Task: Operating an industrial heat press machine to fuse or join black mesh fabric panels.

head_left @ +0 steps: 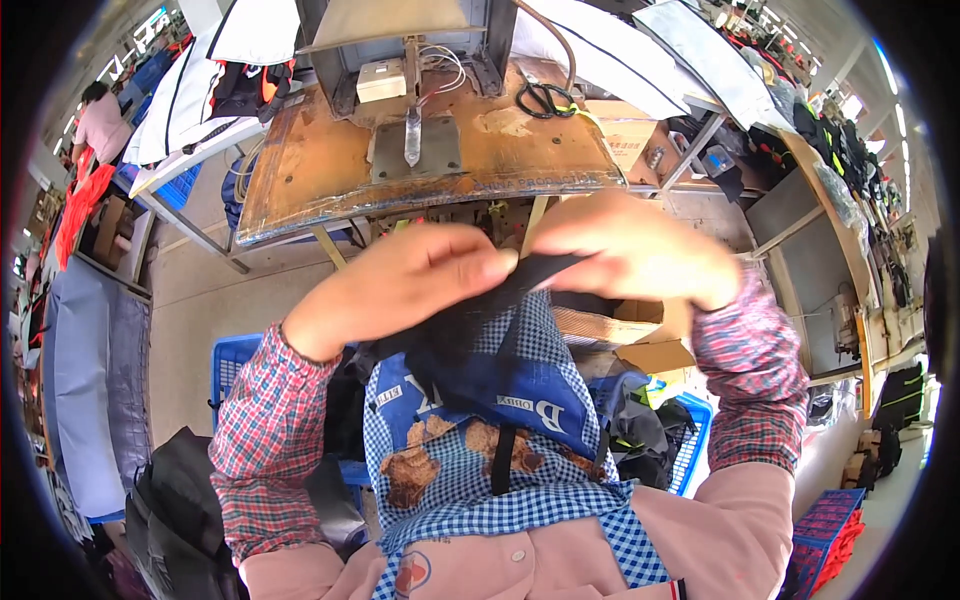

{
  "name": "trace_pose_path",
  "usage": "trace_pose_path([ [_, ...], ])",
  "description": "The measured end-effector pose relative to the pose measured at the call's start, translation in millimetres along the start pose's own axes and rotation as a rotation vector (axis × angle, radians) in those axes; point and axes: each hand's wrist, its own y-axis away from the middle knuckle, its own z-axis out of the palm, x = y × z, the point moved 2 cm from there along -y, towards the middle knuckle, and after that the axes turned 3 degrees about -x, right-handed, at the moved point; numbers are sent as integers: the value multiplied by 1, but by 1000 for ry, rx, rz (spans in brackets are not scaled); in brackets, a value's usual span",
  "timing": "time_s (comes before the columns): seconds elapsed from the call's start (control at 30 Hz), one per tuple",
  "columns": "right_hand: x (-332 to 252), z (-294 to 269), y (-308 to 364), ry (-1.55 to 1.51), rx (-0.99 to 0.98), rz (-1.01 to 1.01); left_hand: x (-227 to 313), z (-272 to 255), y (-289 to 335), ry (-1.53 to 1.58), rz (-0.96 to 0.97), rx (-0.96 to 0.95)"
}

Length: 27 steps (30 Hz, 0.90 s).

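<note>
A piece of black fabric (465, 345) is held up in front of my chest, above my blue checked apron (420, 520). Its upper edge runs between both hands, and its lower part hangs down, smeared by motion. My left hand (410, 285) pinches that edge between thumb and fingers. On the other side, my right hand (630, 250), somewhat blurred, is closed on the fabric's right end. Both hands are just off the near edge of a worn wooden worktable (300, 165). A machine's metal post (413, 130) stands over a dark plate (385, 155) there.
Black-handled scissors (545, 100) and a small beige box (381, 80) lie on the worktable. Blue plastic crates (690, 445) flank my lap, with dark fabric piled in them. White panels (600, 50) cover side tables. A cardboard box (610, 325) sits below my right hand.
</note>
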Motion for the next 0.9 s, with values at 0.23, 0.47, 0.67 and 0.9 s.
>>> trace_pose_path([
  [0.23, 7, -101, 149, -150, 702, 457, 33, 16, 23, 146, 59, -103],
  [0.47, -3, 48, 60, -628, -194, 164, 65, -2, 12, 289, -193, -188],
  [0.67, -13, 42, 24, -665, -168, 165, -11, 15, 32, -292, 146, 105],
  [0.9, 32, -17, 26, -583, 47, 327, -52, -8, 60, 79, -233, -124],
])
